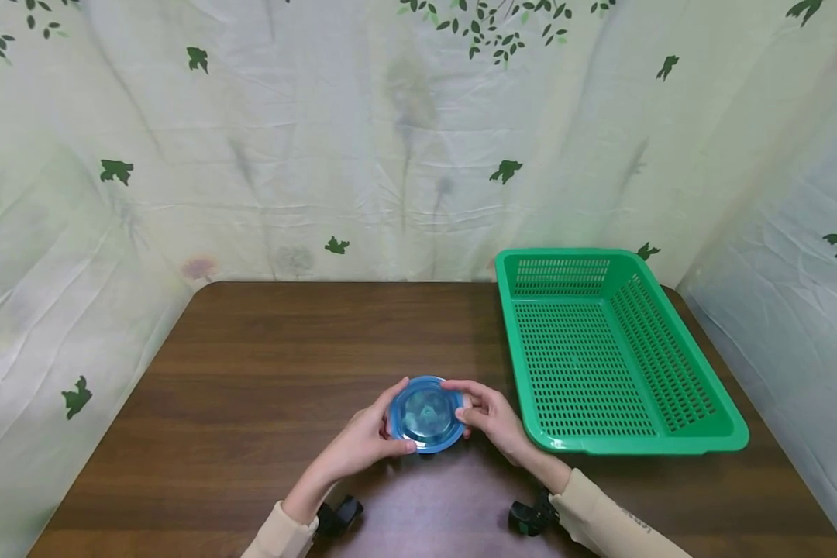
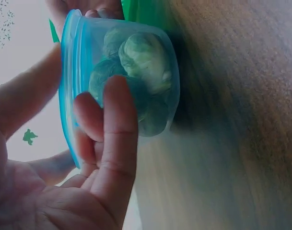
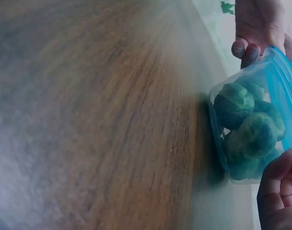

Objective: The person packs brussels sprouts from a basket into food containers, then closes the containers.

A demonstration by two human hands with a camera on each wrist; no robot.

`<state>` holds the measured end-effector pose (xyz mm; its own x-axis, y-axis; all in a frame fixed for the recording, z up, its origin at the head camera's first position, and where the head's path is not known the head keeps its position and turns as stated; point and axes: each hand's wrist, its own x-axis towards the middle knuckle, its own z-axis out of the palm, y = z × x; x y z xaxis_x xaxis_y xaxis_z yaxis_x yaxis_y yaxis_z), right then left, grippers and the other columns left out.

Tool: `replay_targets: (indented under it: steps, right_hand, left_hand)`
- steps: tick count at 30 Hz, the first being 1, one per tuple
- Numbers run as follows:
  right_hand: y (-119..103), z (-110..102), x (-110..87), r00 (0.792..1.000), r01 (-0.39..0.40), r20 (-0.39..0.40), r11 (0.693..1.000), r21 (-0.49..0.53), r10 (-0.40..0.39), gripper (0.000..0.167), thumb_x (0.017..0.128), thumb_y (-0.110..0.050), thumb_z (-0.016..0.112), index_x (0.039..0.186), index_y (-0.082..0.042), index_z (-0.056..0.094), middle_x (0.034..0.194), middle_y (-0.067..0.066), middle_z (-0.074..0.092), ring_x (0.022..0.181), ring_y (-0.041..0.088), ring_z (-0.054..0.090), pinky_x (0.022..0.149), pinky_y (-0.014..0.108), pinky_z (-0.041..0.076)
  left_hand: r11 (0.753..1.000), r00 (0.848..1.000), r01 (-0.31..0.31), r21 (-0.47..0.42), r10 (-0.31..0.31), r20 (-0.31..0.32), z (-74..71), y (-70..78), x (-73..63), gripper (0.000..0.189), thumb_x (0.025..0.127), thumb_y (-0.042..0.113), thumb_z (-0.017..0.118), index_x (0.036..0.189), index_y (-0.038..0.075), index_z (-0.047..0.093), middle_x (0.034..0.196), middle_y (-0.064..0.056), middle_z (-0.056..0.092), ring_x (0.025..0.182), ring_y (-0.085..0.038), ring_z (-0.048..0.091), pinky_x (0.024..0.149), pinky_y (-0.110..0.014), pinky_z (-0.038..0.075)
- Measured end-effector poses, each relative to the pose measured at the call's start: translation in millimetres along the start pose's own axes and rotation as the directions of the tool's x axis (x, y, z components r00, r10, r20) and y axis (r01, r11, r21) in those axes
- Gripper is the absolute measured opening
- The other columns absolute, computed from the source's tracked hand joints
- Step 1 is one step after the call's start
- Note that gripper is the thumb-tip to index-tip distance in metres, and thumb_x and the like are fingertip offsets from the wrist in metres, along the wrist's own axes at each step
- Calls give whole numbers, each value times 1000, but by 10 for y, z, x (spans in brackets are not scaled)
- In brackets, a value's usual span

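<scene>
A small round clear plastic container (image 1: 427,415) with a blue lid (image 2: 70,91) is between both hands near the middle of the table's front half. Through its clear wall, several Brussels sprouts (image 3: 257,135) show. My left hand (image 1: 371,434) grips the lid's left side, thumb at the near edge and index finger at the far edge. On the opposite side, my right hand (image 1: 491,418) pinches the rim with thumb and fingers. The lid faces up and covers the container. Whether the base touches the table or hovers just over it, I cannot tell.
A green perforated plastic basket (image 1: 700,446) stands on the right of the brown wooden table (image 1: 265,341), close to the right forearm. A pale curtain with leaf prints (image 1: 286,155) hangs behind the table and along both sides.
</scene>
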<state>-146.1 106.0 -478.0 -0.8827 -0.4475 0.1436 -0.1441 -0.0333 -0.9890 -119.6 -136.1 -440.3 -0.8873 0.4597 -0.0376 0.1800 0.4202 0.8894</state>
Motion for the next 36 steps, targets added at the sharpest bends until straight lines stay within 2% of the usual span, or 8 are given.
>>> replay_targets:
  steps: [3, 9, 12, 21, 26, 30, 33, 36]
  right_hand:
    - [25, -11, -11, 1000, 11, 7, 1000, 7, -11, 41, 90, 5, 55, 130, 9, 50, 68, 3, 46, 60, 14, 53, 57, 26, 50]
    - [35, -15, -15, 1000, 16, 9, 999, 29, -16, 41, 92, 2, 54, 132, 8, 48, 69, 4, 46, 61, 15, 53, 58, 26, 51]
    - [30, -5, -17, 1000, 17, 5, 999, 30, -17, 41, 92, 3, 54, 133, 8, 48, 69, 5, 46, 61, 15, 53, 58, 25, 51]
    - [-15, 50, -49, 1000, 26, -13, 999, -35, -26, 44, 93, 3, 53, 136, 6, 45, 69, 8, 45, 60, 20, 51, 57, 27, 50]
    - [-23, 68, -53, 1000, -4, -21, 996, -89, 2, 45, 94, 5, 50, 138, 4, 43, 70, 7, 45, 59, 23, 51, 56, 29, 50]
    - [-24, 93, -54, 997, 23, -72, 981, -193, -38, 43, 93, 8, 51, 135, 6, 46, 76, 9, 46, 59, 31, 50, 55, 35, 50]
    - [-52, 119, -60, 985, 28, -156, 957, -289, -76, 40, 94, 4, 53, 134, 4, 50, 92, 13, 51, 73, 30, 55, 65, 35, 51]
    - [-106, 142, -63, 971, 5, -224, 944, -331, -83, 41, 96, -4, 55, 136, -5, 50, 114, 16, 51, 98, 27, 56, 82, 37, 48]
  left_hand:
    - [1000, 1000, -9, -18, 9, -13, -5, -28, 26, 84, 80, 13, 79, 147, 0, 31, 71, -3, 48, 60, -17, 49, 54, -25, 44]
    - [967, 999, 50, -249, -53, -6, -15, -63, 60, 83, 78, -1, 77, 147, 0, 32, 68, -7, 49, 53, -30, 58, 55, -39, 55]
    - [956, 998, 61, -287, -66, -9, -19, -54, 64, 83, 77, -3, 77, 147, 0, 33, 68, -7, 48, 52, -30, 58, 55, -40, 55]
    - [995, 997, 56, -81, -53, 48, -62, -12, 38, 84, 82, 11, 76, 149, 4, 26, 71, -6, 52, 57, -31, 61, 57, -35, 53]
    - [998, 996, 59, 5, -60, 68, -108, -6, 46, 85, 81, 20, 78, 149, 7, 27, 73, -4, 53, 61, -20, 57, 57, -29, 47]
    - [997, 998, 32, 66, -36, 56, -131, 4, 53, 87, 81, 25, 78, 149, 5, 27, 76, -4, 50, 66, -17, 50, 57, -27, 43]
    - [992, 1000, 12, 124, -13, 5, -163, 36, 58, 84, 83, 28, 76, 148, 4, 29, 81, -6, 47, 74, -19, 47, 61, -28, 42]
    - [987, 997, 22, 157, -12, -70, -209, 86, 64, 78, 86, 30, 73, 148, 6, 31, 94, -10, 46, 88, -23, 48, 70, -31, 45]
